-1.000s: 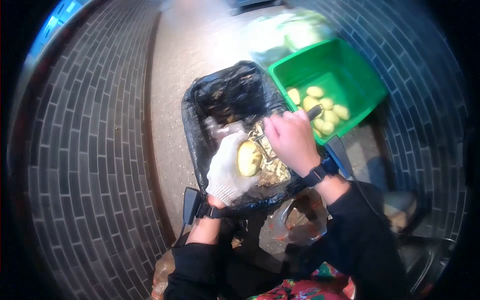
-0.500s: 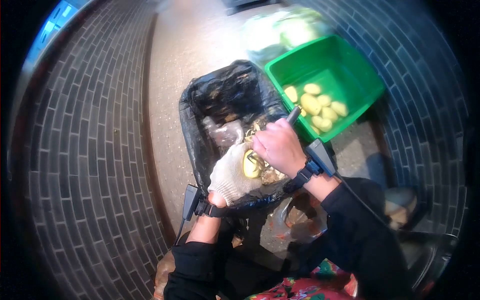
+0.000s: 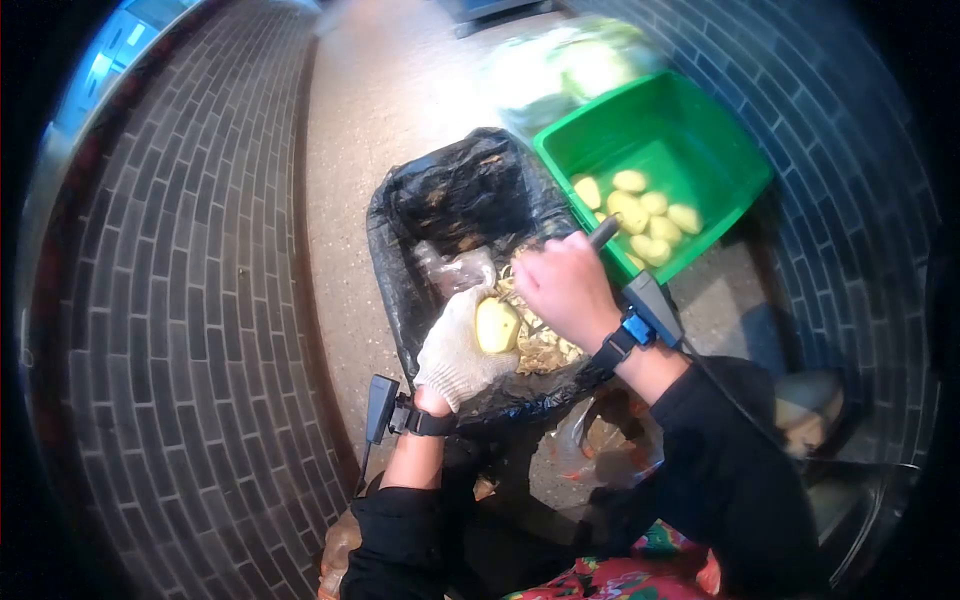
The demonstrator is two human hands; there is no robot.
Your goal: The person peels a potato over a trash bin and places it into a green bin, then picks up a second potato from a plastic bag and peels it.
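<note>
My left hand (image 3: 455, 350), in a white knitted glove, is wrapped round a peeled yellow potato (image 3: 496, 326) above a bin lined with a black bag (image 3: 395, 255). A small dark spot shows on the potato. My bare right hand (image 3: 567, 290) is closed round a peeler (image 3: 603, 233), its dark handle sticking out toward the upper right. The fingers mostly hide the peeler's head, just beside the potato's upper edge. Below both hands, pale peelings (image 3: 545, 352) lie in the bin, with a crumpled clear plastic bag (image 3: 455, 272) farther back.
A green tub (image 3: 715, 150) with several peeled potatoes (image 3: 655, 225) stands right of the bin. Behind it is a pale, blurred bundle in clear plastic (image 3: 570, 65). Brick walls rise on the left (image 3: 190, 280) and right (image 3: 840, 150). A shoe (image 3: 808, 405) is at lower right.
The peeler has come off the potato's face, and my right hand has shifted slightly right. My left hand has turned the potato a little. The whole view has shifted slightly.
</note>
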